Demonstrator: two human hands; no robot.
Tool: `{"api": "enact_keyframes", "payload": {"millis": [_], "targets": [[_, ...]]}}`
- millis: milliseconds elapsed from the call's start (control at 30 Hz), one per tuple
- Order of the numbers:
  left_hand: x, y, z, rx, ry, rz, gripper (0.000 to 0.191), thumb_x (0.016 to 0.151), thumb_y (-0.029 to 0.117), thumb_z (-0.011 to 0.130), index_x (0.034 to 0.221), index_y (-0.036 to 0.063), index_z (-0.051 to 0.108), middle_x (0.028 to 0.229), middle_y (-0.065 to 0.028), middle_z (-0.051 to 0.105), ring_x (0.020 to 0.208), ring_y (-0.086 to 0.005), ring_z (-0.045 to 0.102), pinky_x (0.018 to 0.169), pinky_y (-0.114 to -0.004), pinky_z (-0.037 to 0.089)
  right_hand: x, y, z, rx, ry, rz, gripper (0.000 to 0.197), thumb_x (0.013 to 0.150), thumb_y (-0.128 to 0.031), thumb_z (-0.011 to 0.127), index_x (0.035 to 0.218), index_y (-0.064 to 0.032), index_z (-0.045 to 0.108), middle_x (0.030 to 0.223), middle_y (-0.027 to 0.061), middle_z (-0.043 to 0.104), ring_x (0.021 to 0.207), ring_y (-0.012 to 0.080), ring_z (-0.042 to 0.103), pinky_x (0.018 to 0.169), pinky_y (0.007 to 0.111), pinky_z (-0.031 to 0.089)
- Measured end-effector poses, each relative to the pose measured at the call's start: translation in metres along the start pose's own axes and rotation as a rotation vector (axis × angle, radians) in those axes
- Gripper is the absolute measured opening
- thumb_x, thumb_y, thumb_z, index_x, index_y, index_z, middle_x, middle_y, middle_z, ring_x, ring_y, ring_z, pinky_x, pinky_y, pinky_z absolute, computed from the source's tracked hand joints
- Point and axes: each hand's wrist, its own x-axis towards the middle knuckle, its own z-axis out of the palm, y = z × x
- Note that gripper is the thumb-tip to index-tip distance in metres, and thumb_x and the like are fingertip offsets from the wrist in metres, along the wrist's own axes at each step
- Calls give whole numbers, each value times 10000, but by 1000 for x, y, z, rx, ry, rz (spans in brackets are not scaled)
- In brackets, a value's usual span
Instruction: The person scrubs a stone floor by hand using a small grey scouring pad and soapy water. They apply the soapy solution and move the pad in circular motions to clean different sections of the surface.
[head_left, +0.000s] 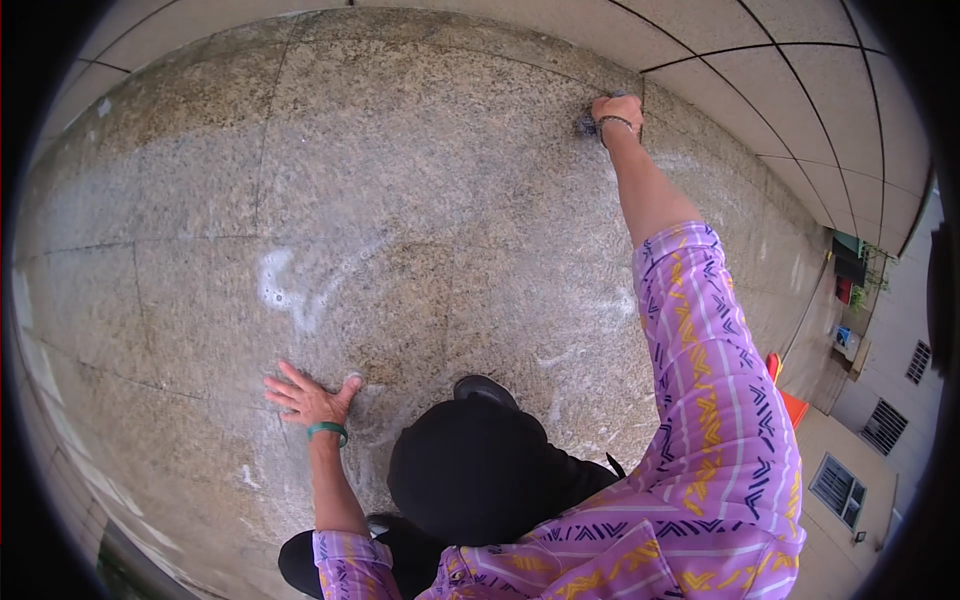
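My right hand (621, 112) reaches far forward, closed around a dark scrubber (586, 126) pressed to the speckled stone floor (360, 165) beside the wall's base. The fingers cover most of the scrubber, so I cannot tell whether it is a brush or a pad. My left hand (311, 400), with a green bangle (328, 433) at the wrist, rests on the wet floor with its fingers spread and nothing held. White suds (276, 281) lie a little ahead of it. Between my arms is my black-clad knee (469, 472), and a black shoe (486, 388) shows just beyond it.
A tiled wall (795, 97) borders the floor ahead and to the right. Thin foam streaks (619, 300) mark the stone near my right sleeve. A red-orange object (793, 409) is partly hidden behind that sleeve. Farther right are a long pole (806, 319) and green plants (859, 296).
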Motion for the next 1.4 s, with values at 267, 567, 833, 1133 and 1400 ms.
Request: {"api": "enact_keyframes", "payload": {"millis": [267, 567, 833, 1133, 1400], "targets": [[4, 15, 5, 9, 9, 29, 1417, 424, 737, 704, 1427, 131, -92, 1443, -285, -125, 1330, -462, -113, 978, -682, 129, -241, -222, 70, 188, -447, -878, 405, 732, -107, 583, 1111, 21, 520, 1067, 286, 511, 954, 403, 578, 830, 438, 482], [2, -11, -3, 74, -22, 17, 1425, 415, 838, 595, 1424, 107, -95, 1433, -309, -116, 1325, -475, -108, 971, -684, 137, -87, 58, -16, -18, -45, -665, 324, 740, -176, 590, 1027, -61, 494, 901, 225, 532, 764, 426, 582, 649, 492, 489], [5, -8, 7, 167, 36, -28, 1384, 458, 781, 650, 1425, 135, -100, 1444, -295, -86, 1329, -481, -64, 941, -698, 190, -114, 162, -37, -105, -43, -305, 289, 718, -139, 601, 966, -37, 492, 938, 244, 506, 784, 421, 576, 656, 491, 483], [12, -16, 13, 112, 80, -11, 1349, 488, 751, 673, 1425, 173, -107, 1443, -286, -109, 1323, -493, -53, 933, -705, 196, -326, 52, 1, 352, -570, -893, 446, 714, -133, 588, 1143, -71, 484, 933, 220, 490, 805, 407, 559, 657, 486, 476], [28, -28, 43, 145, 139, -5, 1363, 473, 771, 659, 1421, 172, -118, 1440, -296, -91, 1317, -504, -46, 929, -706, 216, -122, 321, -73, -135, 40, 208, 389, 731, -184, 596, 1062, -43, 448, 986, 245, 525, 819, 406, 585, 711, 481, 482]]}}
